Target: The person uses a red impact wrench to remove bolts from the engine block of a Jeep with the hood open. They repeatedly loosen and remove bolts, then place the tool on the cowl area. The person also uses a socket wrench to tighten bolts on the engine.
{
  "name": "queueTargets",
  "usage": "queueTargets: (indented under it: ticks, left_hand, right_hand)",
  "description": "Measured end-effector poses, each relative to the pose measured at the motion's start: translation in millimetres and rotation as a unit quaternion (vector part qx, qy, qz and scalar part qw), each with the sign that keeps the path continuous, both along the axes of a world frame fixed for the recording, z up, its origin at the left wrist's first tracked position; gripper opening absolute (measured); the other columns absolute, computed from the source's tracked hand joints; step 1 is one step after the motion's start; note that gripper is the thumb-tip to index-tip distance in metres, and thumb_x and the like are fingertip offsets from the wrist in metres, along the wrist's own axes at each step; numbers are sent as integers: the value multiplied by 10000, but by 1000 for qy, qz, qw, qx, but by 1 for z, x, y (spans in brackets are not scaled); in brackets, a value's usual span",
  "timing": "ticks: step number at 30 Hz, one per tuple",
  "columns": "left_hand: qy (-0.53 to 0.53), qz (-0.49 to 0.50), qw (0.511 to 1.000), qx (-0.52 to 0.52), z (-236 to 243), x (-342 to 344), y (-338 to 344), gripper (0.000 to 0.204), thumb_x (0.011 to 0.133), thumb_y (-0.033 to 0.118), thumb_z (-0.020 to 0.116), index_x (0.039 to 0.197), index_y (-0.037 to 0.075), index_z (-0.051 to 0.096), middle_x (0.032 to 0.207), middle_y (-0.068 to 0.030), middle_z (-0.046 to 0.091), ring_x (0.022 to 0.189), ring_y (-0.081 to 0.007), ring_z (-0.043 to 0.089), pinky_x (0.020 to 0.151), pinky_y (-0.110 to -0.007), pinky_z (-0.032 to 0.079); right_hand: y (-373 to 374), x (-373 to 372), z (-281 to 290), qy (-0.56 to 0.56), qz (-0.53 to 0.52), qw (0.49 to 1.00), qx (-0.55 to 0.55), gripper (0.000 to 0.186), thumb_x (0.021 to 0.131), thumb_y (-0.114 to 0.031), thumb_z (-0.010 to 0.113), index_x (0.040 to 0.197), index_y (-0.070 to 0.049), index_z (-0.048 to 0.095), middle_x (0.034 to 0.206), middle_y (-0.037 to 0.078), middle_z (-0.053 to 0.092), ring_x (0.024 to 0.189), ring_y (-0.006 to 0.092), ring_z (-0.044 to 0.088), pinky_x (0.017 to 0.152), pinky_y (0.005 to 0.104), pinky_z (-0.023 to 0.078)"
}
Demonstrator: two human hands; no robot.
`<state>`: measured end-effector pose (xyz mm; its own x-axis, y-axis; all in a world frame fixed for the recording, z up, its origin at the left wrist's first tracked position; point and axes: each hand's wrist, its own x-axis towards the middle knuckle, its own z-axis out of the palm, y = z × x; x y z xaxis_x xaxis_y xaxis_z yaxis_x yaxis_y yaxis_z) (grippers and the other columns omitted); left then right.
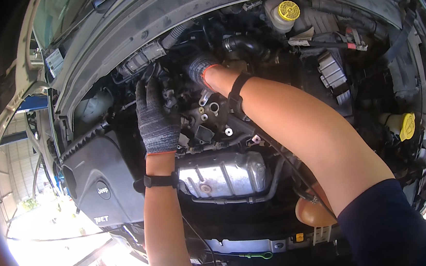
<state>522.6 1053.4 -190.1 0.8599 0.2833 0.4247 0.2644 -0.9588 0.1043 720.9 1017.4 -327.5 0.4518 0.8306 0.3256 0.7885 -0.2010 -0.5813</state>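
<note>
My left hand [156, 115], in a grey knit glove, lies over the engine with its fingers stretched out, their tips among hoses and fittings [163, 78] at the back. My right hand [201, 72], in the same kind of glove with an orange cuff, reaches deep into the engine beside a black bent hose [235, 43]; its fingers are hidden. Below it are a small metal bracket [204, 97] and several washer-like rings. A silver metal shield [220, 176] spans the front of the engine, below both hands.
A black engine cover [102, 163] is at left. A reservoir with a yellow cap [288, 11] sits at back right, another yellow cap [407, 125] at right, an orange rounded container [309, 211] under my right forearm. A thin cable [200, 235] hangs over the front.
</note>
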Motion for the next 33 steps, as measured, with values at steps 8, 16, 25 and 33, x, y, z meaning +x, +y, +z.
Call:
queueTargets:
  ticks: [8,16,25,33]
  left_hand:
    - [-12,-12,1000,12,-3,8,-6,566,984,221,677,1508,46,550,1542,-303,510,1410,-485,531,1144,-512,497]
    - [49,-20,997,50,0,15,-3,656,866,78,704,1501,61,541,1605,-281,452,1411,-480,526,1122,-526,510]
    - [110,41,992,52,3,-2,6,657,877,81,707,1511,99,538,1607,-222,475,1417,-457,525,1143,-507,497]
    - [71,33,997,1,10,-1,30,599,927,163,705,1504,105,553,1539,-239,534,1367,-449,559,1132,-513,492]
  right_hand:
    - [-15,5,38,206,-43,977,45,487,1035,-229,565,1520,-206,590,1575,72,576,1460,231,537,1246,380,400]
    - [0,40,-2,42,-40,996,-69,411,1074,-240,536,1453,-129,651,1582,105,581,1455,253,555,1208,386,447]
    - [-8,-10,48,106,-85,985,-103,495,953,-170,751,1439,-115,676,1526,166,621,1414,332,590,1149,424,501]
    - [-20,-4,62,-47,93,968,-230,447,996,-156,667,1438,-93,671,1504,144,640,1378,314,602,1187,391,444]
